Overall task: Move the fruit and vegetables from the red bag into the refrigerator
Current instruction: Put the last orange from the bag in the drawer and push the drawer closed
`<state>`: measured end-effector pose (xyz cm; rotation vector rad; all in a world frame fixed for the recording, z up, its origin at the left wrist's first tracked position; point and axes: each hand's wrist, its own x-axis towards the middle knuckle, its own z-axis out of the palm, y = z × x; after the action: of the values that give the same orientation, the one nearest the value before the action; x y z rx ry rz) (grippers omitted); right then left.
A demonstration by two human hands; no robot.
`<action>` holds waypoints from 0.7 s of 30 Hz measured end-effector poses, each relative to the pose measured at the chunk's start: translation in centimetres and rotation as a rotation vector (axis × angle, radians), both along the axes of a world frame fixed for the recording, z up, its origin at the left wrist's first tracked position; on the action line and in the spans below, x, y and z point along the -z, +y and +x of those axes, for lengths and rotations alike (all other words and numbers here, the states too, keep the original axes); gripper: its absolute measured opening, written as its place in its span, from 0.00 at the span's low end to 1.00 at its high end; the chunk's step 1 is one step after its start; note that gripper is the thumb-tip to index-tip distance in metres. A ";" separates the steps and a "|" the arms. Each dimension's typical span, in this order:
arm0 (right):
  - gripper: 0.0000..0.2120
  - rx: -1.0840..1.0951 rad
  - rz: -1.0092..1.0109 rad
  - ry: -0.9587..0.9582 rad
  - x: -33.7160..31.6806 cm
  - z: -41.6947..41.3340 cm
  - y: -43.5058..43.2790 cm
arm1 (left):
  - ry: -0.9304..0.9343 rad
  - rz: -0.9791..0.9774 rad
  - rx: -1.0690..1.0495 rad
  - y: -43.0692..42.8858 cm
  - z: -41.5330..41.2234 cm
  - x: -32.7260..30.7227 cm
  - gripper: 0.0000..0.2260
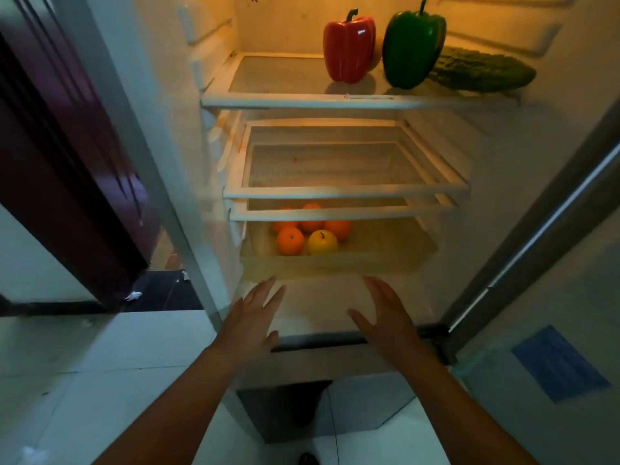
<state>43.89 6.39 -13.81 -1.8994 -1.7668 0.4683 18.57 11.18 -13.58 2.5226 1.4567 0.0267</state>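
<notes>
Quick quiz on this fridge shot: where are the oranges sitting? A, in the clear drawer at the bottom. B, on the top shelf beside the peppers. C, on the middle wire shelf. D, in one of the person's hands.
A: the oranges lie with a yellow fruit in the clear bottom drawer, below the bare middle shelves, while both hands hover open and hold nothing.
</notes>
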 end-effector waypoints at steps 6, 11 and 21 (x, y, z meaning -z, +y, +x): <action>0.26 0.035 0.077 0.003 -0.8 -2.7 -8.9 | -0.080 -0.026 0.030 -7.5 -3.7 -3.1 0.30; 0.24 0.076 0.190 -0.021 -1.9 -4.8 -17.9 | -0.223 -0.049 -0.005 -14.6 -4.9 -4.1 0.27; 0.24 0.296 0.257 -0.054 -5.4 -1.7 -34.0 | -0.280 -0.049 0.196 -23.8 -0.2 -5.6 0.24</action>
<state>42.18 -27.56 -8.41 -1.9558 -1.4618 0.0781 18.38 -12.57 -7.97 2.4887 1.0877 0.2949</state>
